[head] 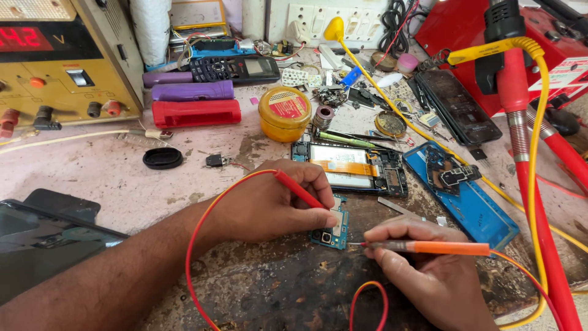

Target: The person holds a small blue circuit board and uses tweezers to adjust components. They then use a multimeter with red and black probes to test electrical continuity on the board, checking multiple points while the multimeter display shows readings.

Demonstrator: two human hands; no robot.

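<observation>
**Two probes pinched over a small board**

Pinched shut: left hand around a red probe, right hand around an orange probe. Board small and blue, lying flat on the scorched mat between both hands, at about 4 o'clock from the left knuckles and 9 o'clock from the right fingertips. Left thumb resting on the board's upper part, red probe slanting down toward 4 o'clock, its tip hidden behind the fingers. Orange probe lying nearly level, long axis running 3 to 9 o'clock, fine metal tip just beside the board's right edge; touching or a hair short, cannot tell. Board's own long axis roughly 12 to 6 o'clock, camera module at the 6 o'clock end. Left hand nearer, already on it; right hand apart by the tip's length only.

Crowded at 12 o'clock: opened phone with orange flex close above the board. Blue back cover at 2 o'clock, near the right hand. Red lead looping round the left wrist toward 6 o'clock. Yellow tin farther off at 12 o'clock; power supply well apart at 10 o'clock. Open mat toward 6 and 7 o'clock, bare and dark.
</observation>
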